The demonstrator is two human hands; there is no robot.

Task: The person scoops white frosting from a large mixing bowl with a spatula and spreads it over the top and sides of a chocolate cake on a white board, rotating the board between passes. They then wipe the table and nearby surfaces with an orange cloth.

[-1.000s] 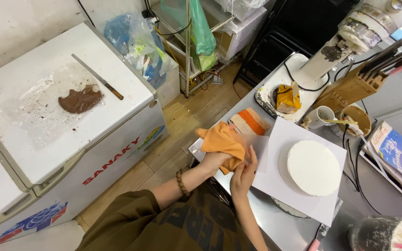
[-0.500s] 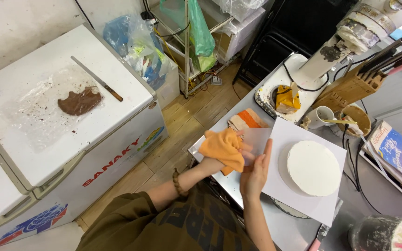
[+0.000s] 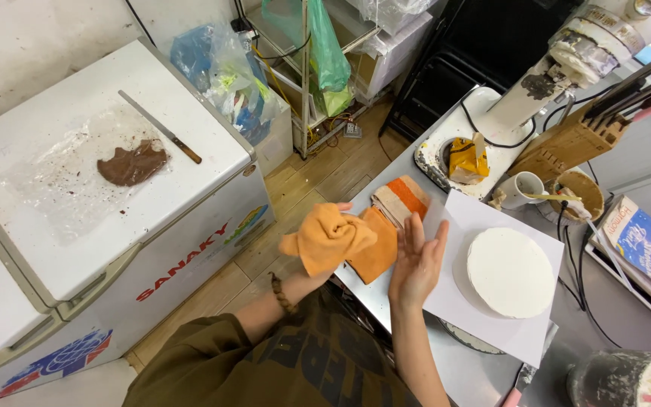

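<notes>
Orange cloth (image 3: 329,240) is now bunched in the closed left hand (image 3: 324,245), pulled off the right hand (image 3: 416,260), whose flat, spread fingers (image 3: 414,234) hold nothing beside it, so wiping looks nearly done.

bare steel counter edge (image 3: 386,290) lies open; white cake (image 3: 510,271), mug (image 3: 525,188) and knife block (image 3: 574,143) crowd the right.

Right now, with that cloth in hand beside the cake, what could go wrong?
The orange cloth, bunched in the left hand, hangs past the counter edge and could drop to the floor. The open right hand is close to the white cake on its paper sheet; a careless sweep might smear it.
</notes>
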